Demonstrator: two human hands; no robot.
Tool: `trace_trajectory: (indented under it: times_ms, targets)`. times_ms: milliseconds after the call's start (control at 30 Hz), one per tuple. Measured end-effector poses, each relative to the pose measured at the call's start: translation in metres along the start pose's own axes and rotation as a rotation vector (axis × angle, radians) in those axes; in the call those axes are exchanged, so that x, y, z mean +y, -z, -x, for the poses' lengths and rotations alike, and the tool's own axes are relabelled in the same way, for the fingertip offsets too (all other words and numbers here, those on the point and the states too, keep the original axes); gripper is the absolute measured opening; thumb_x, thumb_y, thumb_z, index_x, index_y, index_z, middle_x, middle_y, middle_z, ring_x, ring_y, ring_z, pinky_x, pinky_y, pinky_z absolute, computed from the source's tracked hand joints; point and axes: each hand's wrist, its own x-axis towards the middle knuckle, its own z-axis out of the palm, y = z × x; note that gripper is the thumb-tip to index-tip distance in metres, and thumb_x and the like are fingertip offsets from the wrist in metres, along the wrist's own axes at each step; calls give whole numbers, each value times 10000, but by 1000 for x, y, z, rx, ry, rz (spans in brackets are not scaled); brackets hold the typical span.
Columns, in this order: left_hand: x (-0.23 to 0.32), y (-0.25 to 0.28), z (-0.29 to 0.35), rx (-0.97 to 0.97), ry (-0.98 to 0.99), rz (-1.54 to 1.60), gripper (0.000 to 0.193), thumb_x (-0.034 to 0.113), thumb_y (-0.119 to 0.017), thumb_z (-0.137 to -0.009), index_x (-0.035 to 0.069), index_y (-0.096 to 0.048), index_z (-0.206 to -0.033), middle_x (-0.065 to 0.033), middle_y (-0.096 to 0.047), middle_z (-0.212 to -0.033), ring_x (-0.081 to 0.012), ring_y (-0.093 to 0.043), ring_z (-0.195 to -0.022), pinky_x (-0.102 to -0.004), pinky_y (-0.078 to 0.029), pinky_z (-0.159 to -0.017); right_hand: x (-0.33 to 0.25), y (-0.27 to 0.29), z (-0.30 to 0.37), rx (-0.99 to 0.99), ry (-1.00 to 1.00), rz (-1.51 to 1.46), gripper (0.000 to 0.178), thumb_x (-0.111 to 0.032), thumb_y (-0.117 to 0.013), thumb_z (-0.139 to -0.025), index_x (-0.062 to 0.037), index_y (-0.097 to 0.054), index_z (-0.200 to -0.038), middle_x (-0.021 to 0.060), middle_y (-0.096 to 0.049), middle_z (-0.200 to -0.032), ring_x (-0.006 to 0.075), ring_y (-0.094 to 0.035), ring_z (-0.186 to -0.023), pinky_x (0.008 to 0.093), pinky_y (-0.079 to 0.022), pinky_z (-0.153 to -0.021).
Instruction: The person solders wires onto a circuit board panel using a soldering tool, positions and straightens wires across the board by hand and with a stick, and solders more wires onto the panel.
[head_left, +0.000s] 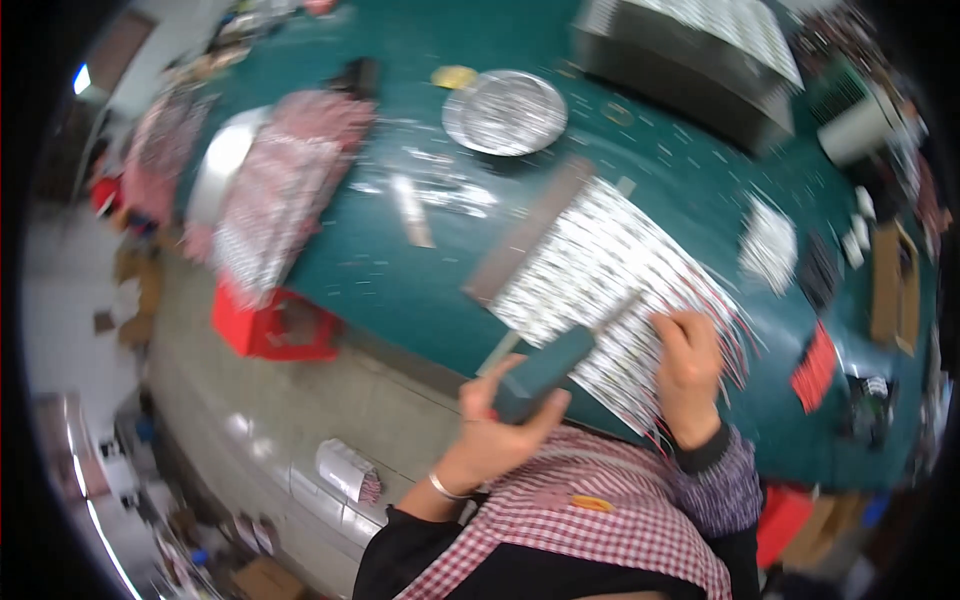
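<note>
A thick dark green hand tool (545,373) with a thin shaft sits in my left hand (500,430), whose fingers are wrapped round its body. The shaft points up and right, over a panel of white strips (610,265); blur hides whether its tip touches. Thin red and dark wires (735,340) stick out along the panel's right side. My right hand (690,375) is closed with curled fingers at that wired edge, and what it pinches, if anything, is hidden. A brown bar (530,230) lies along the panel's far left edge.
Beyond the panel on the green table (400,290) stands a round metal dish (505,112). Bubble-wrapped bundles (285,190) lie to the left, above a red stool (270,325). A large grey box (690,60) stands far right, with an open cardboard box (893,285) nearer.
</note>
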Motion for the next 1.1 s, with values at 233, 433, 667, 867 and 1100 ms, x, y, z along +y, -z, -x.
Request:
trace_trajectory:
  times_ms: [233,433,667,867,1100]
  targets:
    - [14,4,-3,-135,-124,-37,269,44,-766,-766,-32,-662,-1002,-51,-683,-868,-98,-638,-767,-252,-504,-699,-8,6,5,11,-10,-42,274,123,-597,-720,15,-665,-963,128,-554,-894,289,-560,-828,384,-474,-719]
    - [12,-3,-3,-74,-198,9,202,46,-734,-769,-33,-621,-917,-106,-600,-773,-182,-592,-647,-294,-464,-593,-3,6,7,20,-4,-34,295,130,-603,-721,5,-660,-983,126,-550,-887,290,-556,-826,384,-469,-712]
    - [-19,-6,15,183,-132,-10,443,114,-834,-729,-64,-591,-1054,-80,-651,-885,-121,-625,-762,-278,-509,-636,0,2,2,14,3,-10,245,46,-577,-746,1,-647,-976,113,-569,-894,285,-562,-826,373,-476,-706]
    - [0,-1,12,28,79,60,315,33,-798,-761,-36,-601,-996,-59,-657,-912,-95,-617,-761,-241,-491,-658,1,0,0,22,-2,-12,276,53,-590,-715,-1,-641,-981,101,-558,-903,263,-555,-840,348,-484,-679]
    - [2,-3,11,4,105,33,256,17,-791,-757,-17,-625,-948,-54,-678,-871,-90,-622,-729,-230,-482,-636,1,1,7,25,2,-14,300,67,-593,-700,9,-636,-991,102,-552,-902,262,-551,-841,345,-487,-668]
